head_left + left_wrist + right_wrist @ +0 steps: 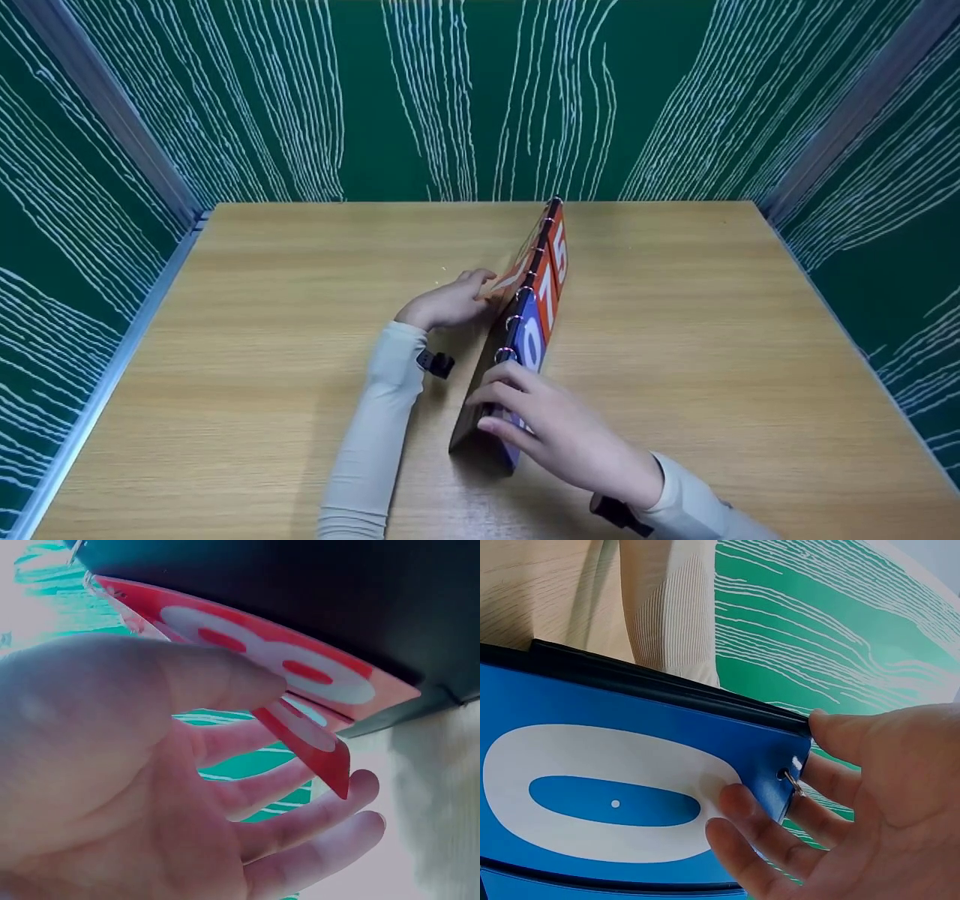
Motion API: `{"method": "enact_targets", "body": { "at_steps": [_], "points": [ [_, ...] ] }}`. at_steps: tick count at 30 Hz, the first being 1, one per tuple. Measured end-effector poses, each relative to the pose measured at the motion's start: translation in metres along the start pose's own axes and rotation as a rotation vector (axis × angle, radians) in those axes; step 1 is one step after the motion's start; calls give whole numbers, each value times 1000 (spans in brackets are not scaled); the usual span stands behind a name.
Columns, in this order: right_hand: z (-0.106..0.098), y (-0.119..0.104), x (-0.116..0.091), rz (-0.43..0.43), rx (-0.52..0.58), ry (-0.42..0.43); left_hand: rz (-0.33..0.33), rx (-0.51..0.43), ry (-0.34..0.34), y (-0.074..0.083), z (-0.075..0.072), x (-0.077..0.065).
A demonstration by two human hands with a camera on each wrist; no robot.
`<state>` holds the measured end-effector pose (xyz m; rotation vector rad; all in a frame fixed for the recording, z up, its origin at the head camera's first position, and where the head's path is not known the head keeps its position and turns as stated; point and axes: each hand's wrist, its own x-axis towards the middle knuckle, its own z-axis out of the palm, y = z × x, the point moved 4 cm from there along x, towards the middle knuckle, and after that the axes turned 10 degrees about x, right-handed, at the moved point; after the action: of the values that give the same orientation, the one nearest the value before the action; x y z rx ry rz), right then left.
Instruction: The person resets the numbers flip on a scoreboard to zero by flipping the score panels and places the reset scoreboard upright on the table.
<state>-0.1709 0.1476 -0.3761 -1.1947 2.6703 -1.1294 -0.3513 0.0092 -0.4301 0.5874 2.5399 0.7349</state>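
A flip scoreboard (pixel 546 304) stands like a tent on the table, its ring-bound top edge running away from me. Red cards with 7 and 5 and a blue 0 card (pixel 615 709) face right. On the left side, my left hand (pixel 454 300) pinches red number cards: in the left wrist view the thumb lies on a card with an 8 (pixel 337 686), while the fingers reach behind lifted cards. My right hand (pixel 559 431) holds the near end of the scoreboard, thumb at the black board's edge and fingertips over the blue card.
The wooden table (pixel 712 337) stretches out on both sides of the scoreboard. Green walls (pixel 660 97) with white wavy lines enclose its back and sides. Each wrist wears a small black camera (pixel 441 365) on a strap.
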Motion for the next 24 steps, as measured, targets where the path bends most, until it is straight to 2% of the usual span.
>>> {"method": "enact_targets", "body": {
  "at_steps": [10, 15, 24],
  "points": [
    [0, 0, 0, 4, 10, -8, -26, -55, 64, -12, -13, -5],
    [0, 1, 0, 1, 9, -8, -59, -100, 101, -20, -20, -11],
    [0, 2, 0, 16, 6, -16, -85, -188, 177, -22, -32, -19]
  ]
}}
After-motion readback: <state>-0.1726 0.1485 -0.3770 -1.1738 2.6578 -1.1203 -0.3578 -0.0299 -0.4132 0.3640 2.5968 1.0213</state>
